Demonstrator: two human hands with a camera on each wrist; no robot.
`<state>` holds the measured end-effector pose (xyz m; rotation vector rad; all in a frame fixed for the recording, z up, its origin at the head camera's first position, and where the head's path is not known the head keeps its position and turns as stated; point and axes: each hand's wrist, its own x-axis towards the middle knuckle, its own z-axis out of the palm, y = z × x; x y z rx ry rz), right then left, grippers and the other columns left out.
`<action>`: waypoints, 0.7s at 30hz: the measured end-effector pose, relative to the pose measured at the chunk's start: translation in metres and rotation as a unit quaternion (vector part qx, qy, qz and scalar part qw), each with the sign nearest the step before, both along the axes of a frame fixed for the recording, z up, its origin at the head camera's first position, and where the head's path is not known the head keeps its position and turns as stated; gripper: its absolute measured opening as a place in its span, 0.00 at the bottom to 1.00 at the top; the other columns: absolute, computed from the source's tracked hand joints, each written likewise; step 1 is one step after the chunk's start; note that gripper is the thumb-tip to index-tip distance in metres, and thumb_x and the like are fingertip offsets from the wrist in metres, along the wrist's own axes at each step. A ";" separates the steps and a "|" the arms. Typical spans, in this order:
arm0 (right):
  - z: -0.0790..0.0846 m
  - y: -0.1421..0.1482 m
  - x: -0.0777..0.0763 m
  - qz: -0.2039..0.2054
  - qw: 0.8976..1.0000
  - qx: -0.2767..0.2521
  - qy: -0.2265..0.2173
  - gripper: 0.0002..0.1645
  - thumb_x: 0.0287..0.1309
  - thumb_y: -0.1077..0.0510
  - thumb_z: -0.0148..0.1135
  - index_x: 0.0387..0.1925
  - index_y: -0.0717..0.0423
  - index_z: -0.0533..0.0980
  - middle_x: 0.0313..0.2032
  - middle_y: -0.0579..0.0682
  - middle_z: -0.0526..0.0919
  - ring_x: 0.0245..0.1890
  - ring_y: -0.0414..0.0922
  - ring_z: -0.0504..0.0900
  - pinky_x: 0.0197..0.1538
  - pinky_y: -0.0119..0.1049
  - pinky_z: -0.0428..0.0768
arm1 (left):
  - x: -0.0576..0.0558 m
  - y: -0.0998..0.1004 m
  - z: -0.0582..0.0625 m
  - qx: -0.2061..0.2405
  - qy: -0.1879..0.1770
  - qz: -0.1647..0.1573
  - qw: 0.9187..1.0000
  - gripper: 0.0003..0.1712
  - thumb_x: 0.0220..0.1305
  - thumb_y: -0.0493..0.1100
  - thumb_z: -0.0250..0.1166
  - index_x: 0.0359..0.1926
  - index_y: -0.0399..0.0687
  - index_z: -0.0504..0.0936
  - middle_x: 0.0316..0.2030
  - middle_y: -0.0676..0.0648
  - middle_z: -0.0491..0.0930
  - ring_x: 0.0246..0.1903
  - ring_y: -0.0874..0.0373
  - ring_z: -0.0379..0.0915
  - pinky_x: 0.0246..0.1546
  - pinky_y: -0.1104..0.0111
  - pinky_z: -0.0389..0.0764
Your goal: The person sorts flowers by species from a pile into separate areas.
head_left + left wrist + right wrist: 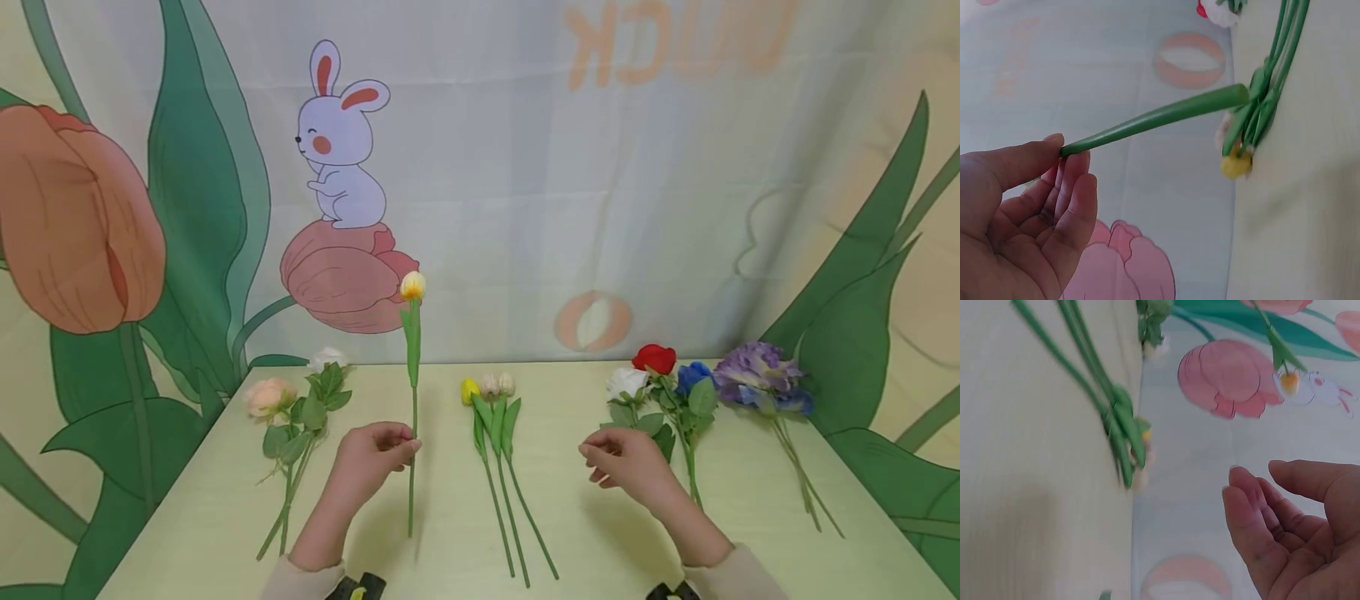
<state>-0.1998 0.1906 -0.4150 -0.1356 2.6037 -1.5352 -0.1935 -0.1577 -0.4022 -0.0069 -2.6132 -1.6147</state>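
My left hand (pixel 372 457) pinches the green stem of a white-and-orange tulip (pixel 413 286) between thumb and fingers, holding it upright above the table. In the left wrist view the tulip's stem (pixel 1160 117) points toward the camera, its lower end nearest. My right hand (pixel 632 467) hovers over the table with loosely bent fingers and nothing between them; a gap shows between thumb and fingertips in the right wrist view. Between the hands lie a yellow tulip (pixel 469 391) and two pale tulips (pixel 498 384), their stems fanning toward me.
At the table's left lie a peach rose (pixel 270 397) and a white rose (pixel 327 359). On the right are a white rose (pixel 627 382), a red rose (pixel 655 359), a blue rose (pixel 694 378) and a purple flower (pixel 759 375). A printed curtain (pixel 480 208) hangs behind the table.
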 end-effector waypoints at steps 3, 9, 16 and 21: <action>0.001 -0.018 -0.001 0.016 0.999 -0.029 0.006 0.13 0.69 0.60 0.62 0.46 0.68 0.82 0.30 0.51 0.86 0.28 0.42 0.86 0.34 0.36 0.88 | -0.001 0.012 -0.003 0.021 0.002 -0.002 1.000 0.08 0.64 0.35 0.70 0.40 0.32 0.86 0.30 0.42 0.88 0.27 0.58 0.82 0.33 0.62 0.87; 0.001 -0.049 -0.004 0.033 0.996 -0.078 0.014 0.14 0.68 0.61 0.62 0.47 0.70 0.81 0.33 0.55 0.87 0.30 0.42 0.87 0.36 0.36 0.88 | -0.002 0.033 -0.008 0.055 0.000 -0.020 0.998 0.07 0.62 0.34 0.70 0.39 0.32 0.86 0.29 0.43 0.87 0.26 0.60 0.81 0.31 0.66 0.86; 0.005 -0.084 -0.008 0.042 0.991 -0.118 0.039 0.16 0.68 0.59 0.63 0.49 0.70 0.81 0.39 0.65 0.88 0.33 0.41 0.86 0.39 0.37 0.89 | 0.002 0.054 -0.012 0.068 0.005 -0.053 0.996 0.08 0.63 0.35 0.70 0.39 0.31 0.86 0.31 0.39 0.88 0.26 0.62 0.81 0.32 0.65 0.87; 0.004 -0.100 -0.010 0.054 0.990 -0.128 0.038 0.18 0.69 0.59 0.63 0.50 0.71 0.81 0.43 0.68 0.87 0.35 0.42 0.86 0.39 0.36 0.89 | 0.005 0.066 -0.015 0.066 0.004 -0.091 0.994 0.09 0.63 0.36 0.70 0.39 0.31 0.86 0.32 0.38 0.88 0.26 0.63 0.81 0.31 0.65 0.87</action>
